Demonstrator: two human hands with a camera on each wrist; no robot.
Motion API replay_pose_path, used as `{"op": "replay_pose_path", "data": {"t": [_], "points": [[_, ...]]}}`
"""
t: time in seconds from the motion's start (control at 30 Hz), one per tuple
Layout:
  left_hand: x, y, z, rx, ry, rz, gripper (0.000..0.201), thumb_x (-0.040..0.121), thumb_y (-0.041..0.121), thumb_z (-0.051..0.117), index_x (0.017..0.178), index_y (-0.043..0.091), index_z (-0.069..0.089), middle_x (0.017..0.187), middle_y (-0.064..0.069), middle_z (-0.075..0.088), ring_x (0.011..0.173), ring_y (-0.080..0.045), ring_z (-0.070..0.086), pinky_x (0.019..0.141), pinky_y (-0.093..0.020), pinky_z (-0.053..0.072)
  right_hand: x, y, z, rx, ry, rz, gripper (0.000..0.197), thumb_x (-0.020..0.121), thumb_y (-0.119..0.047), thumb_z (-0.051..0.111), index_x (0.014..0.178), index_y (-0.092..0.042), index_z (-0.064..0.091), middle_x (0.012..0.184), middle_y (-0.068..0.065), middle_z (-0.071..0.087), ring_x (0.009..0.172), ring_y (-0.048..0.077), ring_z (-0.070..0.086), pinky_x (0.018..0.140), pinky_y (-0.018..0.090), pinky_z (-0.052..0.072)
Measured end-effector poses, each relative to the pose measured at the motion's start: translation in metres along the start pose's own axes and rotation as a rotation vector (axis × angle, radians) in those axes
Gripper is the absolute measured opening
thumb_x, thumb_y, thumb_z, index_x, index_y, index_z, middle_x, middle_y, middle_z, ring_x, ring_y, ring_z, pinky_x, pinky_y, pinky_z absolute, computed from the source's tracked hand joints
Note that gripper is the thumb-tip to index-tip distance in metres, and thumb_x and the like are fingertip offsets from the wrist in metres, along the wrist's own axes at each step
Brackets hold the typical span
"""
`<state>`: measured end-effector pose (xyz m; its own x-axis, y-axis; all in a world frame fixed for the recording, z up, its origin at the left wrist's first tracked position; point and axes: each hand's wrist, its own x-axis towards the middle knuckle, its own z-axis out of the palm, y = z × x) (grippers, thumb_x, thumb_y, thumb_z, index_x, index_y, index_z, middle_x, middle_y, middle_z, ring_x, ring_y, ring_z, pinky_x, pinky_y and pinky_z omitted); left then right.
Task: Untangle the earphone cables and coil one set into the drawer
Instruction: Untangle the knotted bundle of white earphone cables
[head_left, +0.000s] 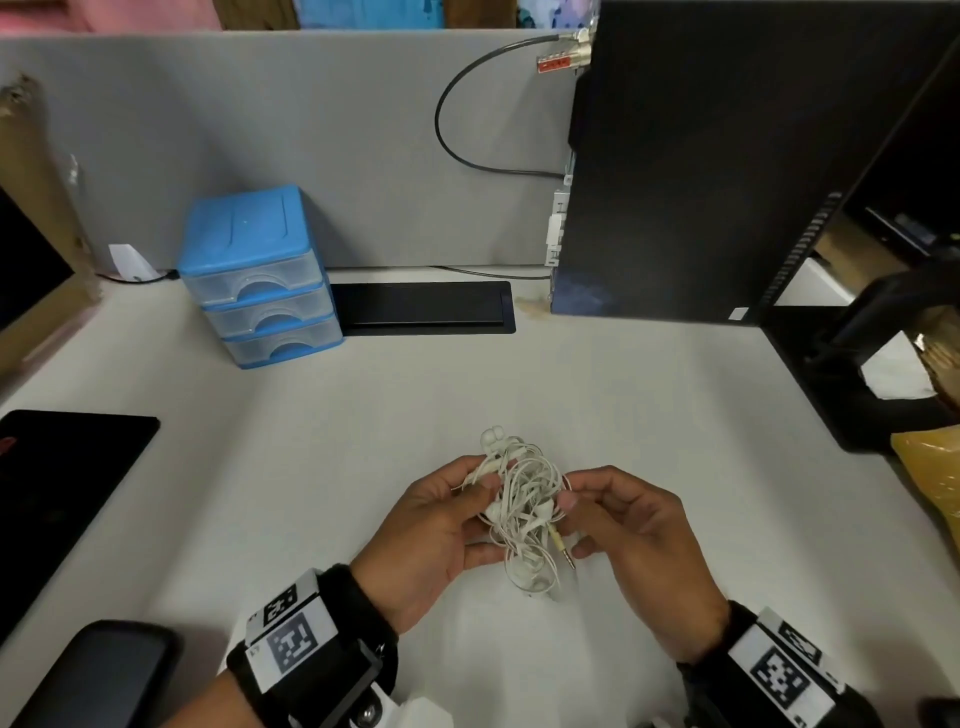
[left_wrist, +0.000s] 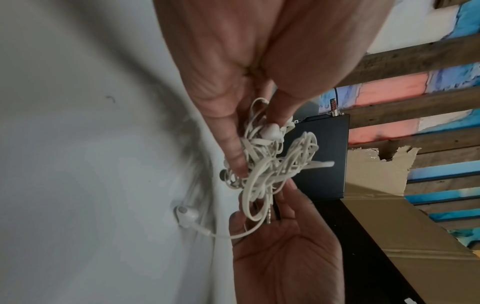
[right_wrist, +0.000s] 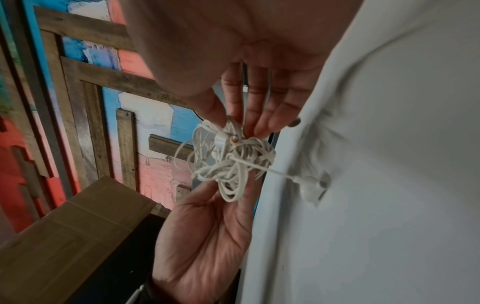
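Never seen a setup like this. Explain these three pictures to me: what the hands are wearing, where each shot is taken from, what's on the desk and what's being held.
No machine here: a person works with bare hands, wearing a camera strap with a printed marker on each wrist. The wide picture comes from a camera on the head, looking down at the white desk. The other two come from the wrist cameras, looking along each hand.

The left hand and right hand both pinch a tangle of white earphone cables just above the desk; one earbud hangs down onto it, and a metal plug pokes out.

At the back stands a blue drawer unit, its three clear drawers closed, beside a black computer tower.
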<state>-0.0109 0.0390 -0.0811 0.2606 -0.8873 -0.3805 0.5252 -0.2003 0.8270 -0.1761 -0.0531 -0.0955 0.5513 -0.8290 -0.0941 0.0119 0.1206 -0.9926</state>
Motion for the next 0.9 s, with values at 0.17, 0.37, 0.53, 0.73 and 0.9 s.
{"op": "replay_pose_path", "data": {"t": [0.17, 0.37, 0.53, 0.73, 0.9], "points": [[0.000, 0.005, 0.000, -0.143, -0.045, -0.039, 0.035, 0.082, 0.013, 0.055, 0.113, 0.002, 0.068, 0.115, -0.025, 0.068, 0.095, -0.034, 0.068, 0.080, -0.043, 0.059, 0.001, 0.000, 0.000, 0.032, -0.056, 0.033, 0.023, 0.082, -0.027, 0.060, 0.093, -0.017, 0.077, 0.098, 0.007, 0.076, 0.090, 0.020, 0.069, 0.071, 0.034, 0.054], [0.002, 0.008, -0.002, -0.354, -0.136, -0.123, 0.040, 0.091, 0.012, 0.041, 0.114, -0.008, 0.066, 0.110, -0.026, 0.068, 0.089, -0.033, 0.071, 0.071, -0.037, 0.060, -0.001, -0.002, 0.001, 0.044, -0.219, 0.131, 0.035, 0.077, -0.023, 0.062, 0.110, -0.020, 0.072, 0.108, 0.004, 0.075, 0.102, 0.019, 0.069, 0.078, 0.036, 0.055], [-0.001, 0.012, -0.003, -0.423, -0.227, -0.187, 0.021, 0.068, 0.013, 0.075, 0.085, 0.001, 0.075, 0.084, -0.011, 0.067, 0.070, -0.021, 0.063, 0.062, -0.026, 0.050, -0.002, 0.000, 0.004, 0.004, -0.254, 0.129, 0.049, 0.073, -0.025, 0.071, 0.121, -0.023, 0.064, 0.107, 0.005, 0.075, 0.097, 0.027, 0.071, 0.075, 0.035, 0.056], [-0.002, 0.015, -0.002, -0.477, -0.189, -0.229, 0.024, 0.070, 0.017, 0.074, 0.089, 0.005, 0.065, 0.088, -0.010, 0.057, 0.074, -0.022, 0.052, 0.060, -0.030, 0.048, -0.003, -0.004, 0.004, 0.020, -0.215, 0.096, 0.031, 0.076, -0.019, 0.067, 0.106, -0.012, 0.070, 0.094, 0.013, 0.076, 0.085, 0.031, 0.073, 0.067, 0.032, 0.055], [-0.003, 0.020, -0.001, -0.566, -0.220, -0.257, 0.038, 0.077, 0.035, 0.071, 0.101, 0.006, 0.066, 0.091, -0.013, 0.062, 0.075, -0.028, 0.059, 0.058, -0.035, 0.053, -0.003, -0.006, 0.004, 0.035, -0.165, 0.081, 0.026, 0.074, -0.017, 0.069, 0.097, -0.005, 0.070, 0.091, 0.016, 0.075, 0.082, 0.035, 0.073, 0.064, 0.033, 0.054]]}}
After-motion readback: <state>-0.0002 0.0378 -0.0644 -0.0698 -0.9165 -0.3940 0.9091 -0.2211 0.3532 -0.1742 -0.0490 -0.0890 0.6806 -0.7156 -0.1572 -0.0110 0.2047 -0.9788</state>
